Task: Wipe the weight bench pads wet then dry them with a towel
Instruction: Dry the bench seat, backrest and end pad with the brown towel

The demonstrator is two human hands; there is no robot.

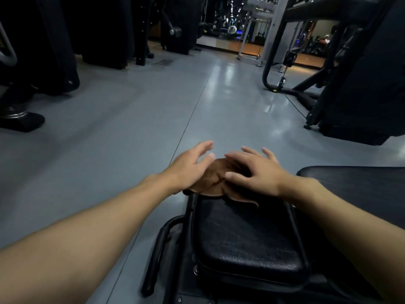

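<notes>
A brown cloth (pixel 215 183) lies crumpled on the far end of a black padded bench pad (pixel 247 240). My right hand (pixel 255 172) rests on top of the cloth with its fingers spread and straight. My left hand (pixel 190 165) is at the cloth's left edge, fingers straight and slightly lifted, its palm against the cloth's side. A second black pad (pixel 355 185) extends to the right behind my right forearm.
Grey gym floor (pixel 122 132) stretches ahead. Dark exercise machines (pixel 43 51) stand at the left. A black machine frame (pixel 350 84) with a cable stands at the right. The bench's black metal tube frame (pixel 157 255) curves beside the pad at lower left.
</notes>
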